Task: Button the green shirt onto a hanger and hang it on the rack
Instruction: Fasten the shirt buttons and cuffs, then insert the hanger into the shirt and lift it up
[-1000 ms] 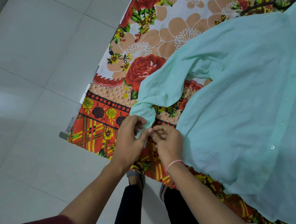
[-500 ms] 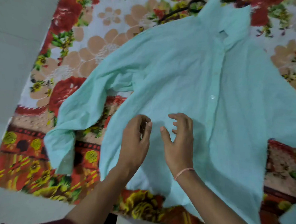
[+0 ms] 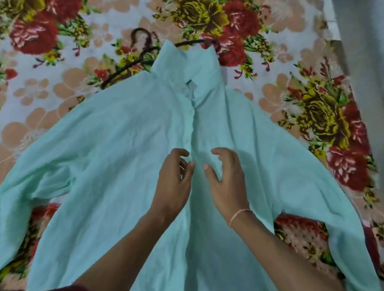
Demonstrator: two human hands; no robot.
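Floral cloth (image 3: 54, 90) fills the left of the frame: printed, matte, with red and yellow roses and peach blossoms on a pale ground. The green shirt (image 3: 117, 163) lies front-up on it. The shirt is thin, mint-coloured and softly creased, and one sleeve (image 3: 0, 211) runs off toward the lower left.

The hanger (image 3: 190, 43) is dark and thin. Its hook and arms show above the upright collar (image 3: 185, 63) in the upper centre, and the rest is hidden under the fabric.

Our left hand (image 3: 174, 182) is at mid-frame over the shirt's chest, just left of the button placket (image 3: 191, 127). Its fingers are loosely curled, the thumb is apart from them, and it grips nothing.

Our right hand (image 3: 227, 184) is just right of the placket, near the left one but apart from it. Its fingers are half bent and spread, and it holds nothing. We cannot tell whether either hand's fingertips touch the cloth.

A pink thread (image 3: 240, 214) circles the right wrist. The other sleeve (image 3: 340, 224) drapes toward the lower right. A plain grey strip (image 3: 375, 44) runs along the upper right edge.
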